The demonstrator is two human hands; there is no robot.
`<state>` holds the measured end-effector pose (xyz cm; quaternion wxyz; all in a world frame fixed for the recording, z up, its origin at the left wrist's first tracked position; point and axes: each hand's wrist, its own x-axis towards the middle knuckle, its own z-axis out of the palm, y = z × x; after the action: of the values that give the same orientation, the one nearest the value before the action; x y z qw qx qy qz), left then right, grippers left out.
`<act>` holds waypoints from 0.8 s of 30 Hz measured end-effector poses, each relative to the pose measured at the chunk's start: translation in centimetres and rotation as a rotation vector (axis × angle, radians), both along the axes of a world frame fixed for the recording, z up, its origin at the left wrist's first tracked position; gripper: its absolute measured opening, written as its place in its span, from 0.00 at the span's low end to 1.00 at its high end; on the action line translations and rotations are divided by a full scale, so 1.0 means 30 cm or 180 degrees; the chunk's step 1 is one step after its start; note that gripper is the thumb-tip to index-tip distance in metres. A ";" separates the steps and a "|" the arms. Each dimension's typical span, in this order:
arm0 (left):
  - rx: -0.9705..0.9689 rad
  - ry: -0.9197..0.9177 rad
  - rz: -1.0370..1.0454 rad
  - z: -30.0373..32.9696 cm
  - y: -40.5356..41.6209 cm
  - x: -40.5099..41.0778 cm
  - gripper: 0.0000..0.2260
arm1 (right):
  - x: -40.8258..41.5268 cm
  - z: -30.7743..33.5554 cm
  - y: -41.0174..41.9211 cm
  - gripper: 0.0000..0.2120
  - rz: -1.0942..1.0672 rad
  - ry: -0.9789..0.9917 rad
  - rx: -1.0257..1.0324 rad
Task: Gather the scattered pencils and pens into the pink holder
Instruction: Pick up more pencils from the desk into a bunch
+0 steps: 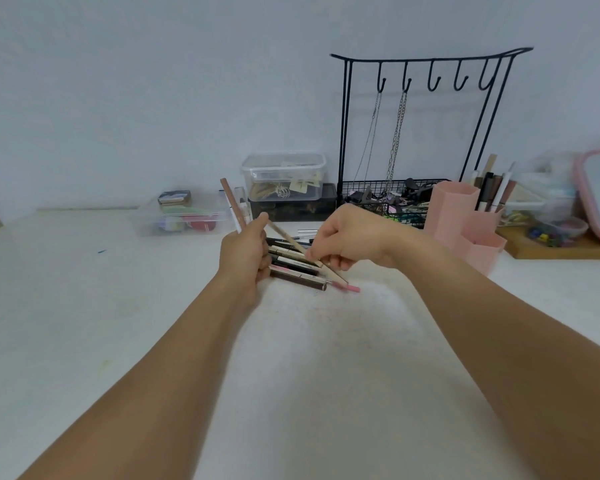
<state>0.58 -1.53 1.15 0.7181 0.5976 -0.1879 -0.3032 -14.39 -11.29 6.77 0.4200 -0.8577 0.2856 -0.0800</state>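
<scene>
A: Starting left of the pink holder [465,220], what is each hand doing?

B: Farthest from it, the left hand [245,254] is curled round a small bundle of upright pencils [234,209], their tips standing above the fist. Just right of that, still well left of the holder, a loose pile of pens [297,265] lies on the white table [84,306], long axes running roughly sideways toward the holder.

A: And the right hand?

B: The right hand [347,237] hovers over the pile and pinches a tan pencil [305,252]. That pencil slants from upper left, near the left hand's fingers, down to lower right, tip by a pink-ended pen [349,288].

A: Which hand is nearer the holder?

B: The right one; the holder stands just beyond its wrist, to the right and a little back, already with several pens upright in its rear compartment. I judge the pencil must be swung upright to drop in, or passed left into the bundle.
</scene>
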 end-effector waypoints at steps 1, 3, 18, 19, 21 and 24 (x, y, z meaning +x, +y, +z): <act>-0.0071 0.0017 -0.0164 0.002 0.000 -0.007 0.19 | 0.003 -0.003 -0.005 0.06 -0.0074 -0.0236 0.0184; -0.0145 0.0033 -0.0517 0.002 0.001 -0.024 0.17 | 0.013 -0.006 -0.006 0.07 -0.0183 -0.0678 0.0535; -0.0084 0.0459 -0.1410 0.014 0.024 -0.058 0.21 | 0.069 -0.079 0.042 0.07 -0.0812 -0.1418 0.0383; -0.0068 0.0476 -0.1509 0.015 0.024 -0.055 0.21 | 0.067 -0.079 0.042 0.07 -0.0819 -0.1448 0.0452; -0.0051 0.0499 -0.1655 0.014 0.023 -0.056 0.21 | 0.064 -0.081 0.046 0.08 -0.0785 -0.1506 0.0600; -0.0066 0.0502 -0.1699 0.016 0.022 -0.055 0.16 | 0.064 -0.088 0.040 0.08 -0.0688 -0.1425 0.0561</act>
<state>-1.06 -0.87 1.62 0.6313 0.4940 -0.2853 -0.5254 -12.46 -10.08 4.13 0.5348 -0.7433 0.2814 -0.2869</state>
